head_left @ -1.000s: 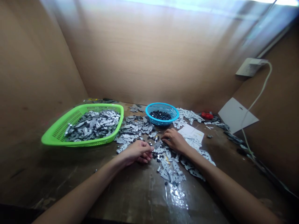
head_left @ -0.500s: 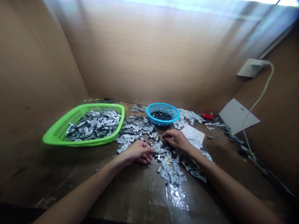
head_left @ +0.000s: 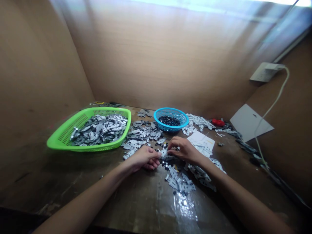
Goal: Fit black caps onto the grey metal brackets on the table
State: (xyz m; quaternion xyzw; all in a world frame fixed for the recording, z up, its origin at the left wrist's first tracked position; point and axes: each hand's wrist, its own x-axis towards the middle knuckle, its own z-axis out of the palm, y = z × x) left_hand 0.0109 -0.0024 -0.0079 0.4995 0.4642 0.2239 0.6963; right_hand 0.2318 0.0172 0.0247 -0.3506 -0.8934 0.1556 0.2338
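Fingertips of my right hand (head_left: 185, 150) are drawn together, thumb and forefinger closing toward a small stamped metal plate (head_left: 163, 152), but from this feed I can't tell whether they've pinched it. That plate sits right between my two hands, so tight that I can't call which is nearer, and its long axis is too small to read. My left hand (head_left: 143, 158) lies palm down, fingers curled together, tips just beside the plate. Around them, loose metal plates (head_left: 179, 182) spill across the dark wooden bench (head_left: 60, 182), with a white paper sheet (head_left: 201, 140) past my right hand. Farther out: a blue plastic basket (head_left: 186, 122) of small black parts (head_left: 169, 121), and a green plastic basket (head_left: 58, 143) heaped with plates (head_left: 98, 130).
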